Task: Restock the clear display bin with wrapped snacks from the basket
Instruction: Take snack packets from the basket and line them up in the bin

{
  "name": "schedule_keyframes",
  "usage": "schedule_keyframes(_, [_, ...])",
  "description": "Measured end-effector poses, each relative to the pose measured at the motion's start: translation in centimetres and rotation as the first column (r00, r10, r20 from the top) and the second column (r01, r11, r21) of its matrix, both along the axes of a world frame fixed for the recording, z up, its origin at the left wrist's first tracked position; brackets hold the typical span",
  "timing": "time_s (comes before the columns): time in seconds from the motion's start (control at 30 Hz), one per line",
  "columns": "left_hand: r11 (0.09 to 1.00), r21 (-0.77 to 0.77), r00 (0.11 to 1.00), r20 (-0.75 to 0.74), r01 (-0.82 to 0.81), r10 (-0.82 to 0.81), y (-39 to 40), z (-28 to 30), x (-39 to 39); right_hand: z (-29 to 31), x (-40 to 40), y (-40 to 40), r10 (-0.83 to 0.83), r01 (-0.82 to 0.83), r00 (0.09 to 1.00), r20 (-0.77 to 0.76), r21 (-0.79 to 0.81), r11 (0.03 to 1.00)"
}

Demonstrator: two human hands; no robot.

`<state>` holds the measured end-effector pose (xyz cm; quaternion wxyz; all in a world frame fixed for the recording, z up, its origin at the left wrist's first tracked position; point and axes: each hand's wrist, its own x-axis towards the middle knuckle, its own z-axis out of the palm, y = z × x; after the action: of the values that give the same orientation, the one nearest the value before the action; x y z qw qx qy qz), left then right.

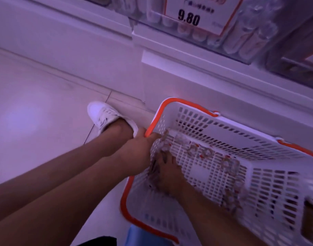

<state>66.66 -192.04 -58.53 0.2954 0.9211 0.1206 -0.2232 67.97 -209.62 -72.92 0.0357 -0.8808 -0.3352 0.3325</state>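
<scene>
Head view, near: right hand (167, 176) down inside basket (269, 181), fingers curled into heap of wrapped snacks (228, 166) on mesh floor; whether any are actually gripped, cannot tell through blur. Left hand (140, 148) holds orange basket rim at near corner, fingers wrapped over edge. Few snacks left, scattered across basket bottom. Farther up: clear display bin (240, 36) on shelf behind price tag (196, 13), already packed with packets. Judgement: restock late, last handfuls still to move.

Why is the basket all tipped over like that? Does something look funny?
Yes, the white basket is tilted on its side, so the last few wrapped snacks lie scattered on its mesh. The left hand grips its orange rim while the right hand reaches inside. Nothing looks spilled or broken.
</scene>
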Motion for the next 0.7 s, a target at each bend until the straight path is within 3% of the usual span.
schedule_keyframes(0.17, [0.996, -0.073, 0.998, 0.040, -0.044, 0.047, 0.0, -0.3, -0.3, -0.6, -0.7, -1.7, 0.105, -0.105, 0.994, -0.007, -0.042, 0.994])
schedule_keyframes(0.27, [0.995, -0.080, 0.997, 0.035, -0.061, 0.064, -0.2, -0.2, -0.3, -0.3, -0.3, -1.1, 0.100, -0.099, 0.994, -0.040, 0.021, 0.995])
schedule_keyframes(0.4, [0.996, -0.052, 0.997, 0.032, -0.069, 0.071, -0.2, -0.3, -0.3, 0.1, -0.5, -0.1, 0.009, -0.007, 0.997, -0.070, 0.039, 0.999])
schedule_keyframes(0.53, [0.998, -0.011, 0.997, 0.044, -0.067, 0.068, -0.3, -0.4, -0.1, 0.5, -0.7, 0.3, 0.114, -0.121, 0.988, -0.105, -0.056, 0.991])
schedule_keyframes(0.7, [0.998, 0.021, 0.996, 0.063, -0.066, 0.065, -0.5, -0.6, 0.0, 1.5, -1.4, -0.8, 0.145, -0.145, 0.989, -0.031, -0.001, 0.989])
